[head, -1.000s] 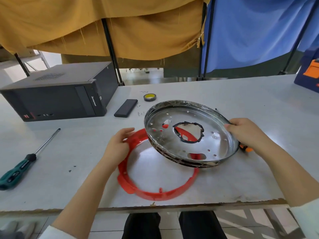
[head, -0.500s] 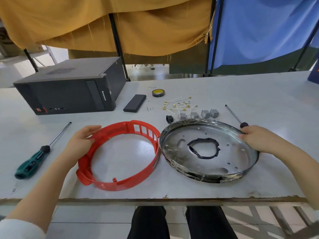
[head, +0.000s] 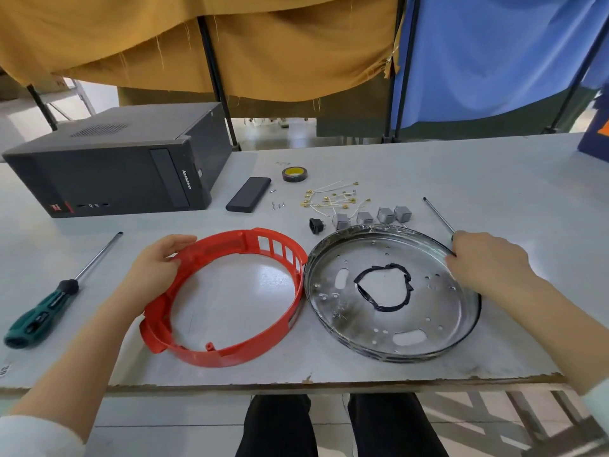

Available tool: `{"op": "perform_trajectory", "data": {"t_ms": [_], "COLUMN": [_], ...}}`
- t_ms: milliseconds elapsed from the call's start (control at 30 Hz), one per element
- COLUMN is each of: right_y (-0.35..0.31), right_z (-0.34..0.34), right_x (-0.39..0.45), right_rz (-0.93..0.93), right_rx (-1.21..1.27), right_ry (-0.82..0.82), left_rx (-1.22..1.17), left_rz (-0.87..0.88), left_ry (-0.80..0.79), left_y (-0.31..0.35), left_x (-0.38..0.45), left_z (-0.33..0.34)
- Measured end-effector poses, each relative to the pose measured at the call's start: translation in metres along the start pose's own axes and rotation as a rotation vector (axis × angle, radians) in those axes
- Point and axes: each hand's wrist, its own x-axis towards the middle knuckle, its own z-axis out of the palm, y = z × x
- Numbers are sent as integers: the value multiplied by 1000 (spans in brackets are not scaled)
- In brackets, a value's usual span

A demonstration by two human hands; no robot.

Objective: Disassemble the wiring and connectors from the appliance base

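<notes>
We find the metal base pan (head: 392,295) flat on the bench (head: 494,179), our right hand (head: 484,262) gripping its far rim; our left hand (head: 158,265) holds the red ring (head: 227,298). Removed wires (head: 329,199) lie just behind; a careless slide could scatter them.

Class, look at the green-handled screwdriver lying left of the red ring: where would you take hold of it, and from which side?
Probably grip the green-handled screwdriver by its thick ribbed handle, coming from above: it lies flat on the table, handle toward the near edge.
</notes>
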Motion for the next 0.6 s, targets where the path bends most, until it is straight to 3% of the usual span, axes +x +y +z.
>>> {"op": "perform_trajectory", "data": {"t_ms": [333,600], "right_y": [1,4], "right_z": [-1,1], "right_x": [26,26], "right_rz": [12,46], "right_rx": [38,76], "right_ry": [13,27], "left_rx": [-38,-145], "left_rz": [-34,-53], "left_ry": [51,5], "left_y": [17,19], "left_x": [3,7], "left_z": [17,16]}}
